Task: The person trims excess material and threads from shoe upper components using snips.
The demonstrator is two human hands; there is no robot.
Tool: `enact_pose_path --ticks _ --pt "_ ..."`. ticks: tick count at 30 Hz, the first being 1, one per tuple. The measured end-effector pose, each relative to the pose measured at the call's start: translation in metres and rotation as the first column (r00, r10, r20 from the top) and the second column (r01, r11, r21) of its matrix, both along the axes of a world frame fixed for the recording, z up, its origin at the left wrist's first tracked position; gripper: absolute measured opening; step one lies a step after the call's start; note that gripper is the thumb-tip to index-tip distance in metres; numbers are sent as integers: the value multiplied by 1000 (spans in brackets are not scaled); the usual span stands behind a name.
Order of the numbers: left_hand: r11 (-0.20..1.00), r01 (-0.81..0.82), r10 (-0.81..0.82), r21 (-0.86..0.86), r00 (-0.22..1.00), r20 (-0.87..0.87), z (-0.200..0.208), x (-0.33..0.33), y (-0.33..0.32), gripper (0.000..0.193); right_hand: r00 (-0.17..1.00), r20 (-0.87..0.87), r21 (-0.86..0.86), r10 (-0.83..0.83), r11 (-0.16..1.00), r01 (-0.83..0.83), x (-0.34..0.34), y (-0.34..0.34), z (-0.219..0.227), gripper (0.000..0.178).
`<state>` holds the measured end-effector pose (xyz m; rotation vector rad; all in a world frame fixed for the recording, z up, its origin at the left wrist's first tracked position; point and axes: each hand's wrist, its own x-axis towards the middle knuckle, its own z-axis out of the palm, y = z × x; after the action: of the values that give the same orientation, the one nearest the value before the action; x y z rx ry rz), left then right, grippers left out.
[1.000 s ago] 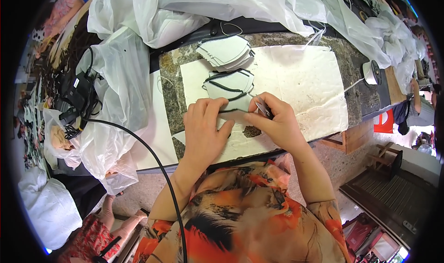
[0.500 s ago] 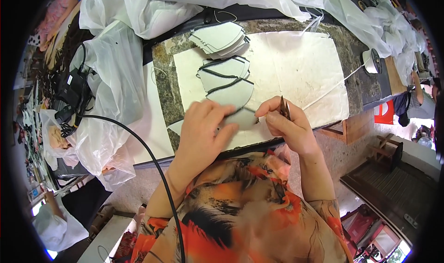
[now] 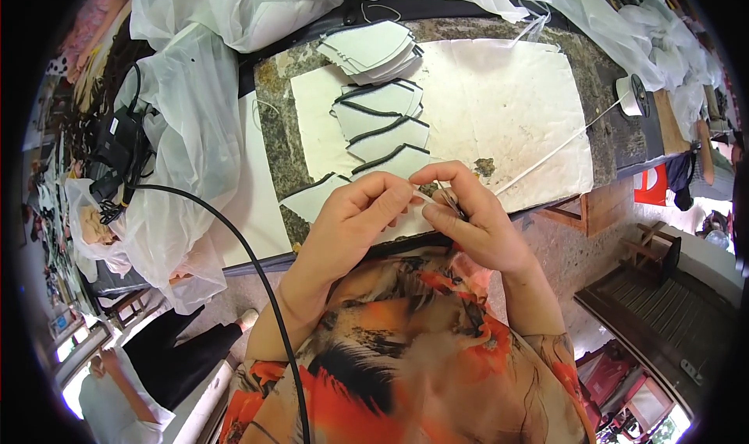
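Both hands meet at the near edge of the work board. My left hand (image 3: 360, 214) is closed, thumb and forefinger pinching the end of a narrow white tape (image 3: 538, 161). Close beside it, my right hand (image 3: 477, 219) is closed around small dark snips (image 3: 459, 208), partly hidden by the fingers; its thumb and forefinger are also at the tape. Just beyond the hands, pale cut pieces with dark edging (image 3: 399, 163) overlap in a column. Another pale edged piece (image 3: 314, 197) lies left of my left hand.
A stack of pale pieces (image 3: 370, 47) sits at the far end of the column, on a cream sheet (image 3: 507, 93). The tape runs to a white spool (image 3: 629, 97) at the right. Clear plastic bags (image 3: 191, 116) and a black cable (image 3: 234, 225) are at the left.
My left hand has come off the nearest piece, which now lies uncovered, and moved right to meet my right hand. The snips have tipped down. A person at lower left has moved further into view.
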<state>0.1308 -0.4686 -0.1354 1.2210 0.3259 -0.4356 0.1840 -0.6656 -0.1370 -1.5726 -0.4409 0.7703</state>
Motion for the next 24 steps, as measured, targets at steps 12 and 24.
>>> enact_pose_path --ticks 12,24 --pt "976 -37 18 217 996 90 -2 -10 6 18 999 31 -201 18 979 -12 -3 1 1 33" --pt "948 -101 50 302 984 173 -12 -20 -3 14 999 -36 -236 0 972 -9 -4 -4 1 25"
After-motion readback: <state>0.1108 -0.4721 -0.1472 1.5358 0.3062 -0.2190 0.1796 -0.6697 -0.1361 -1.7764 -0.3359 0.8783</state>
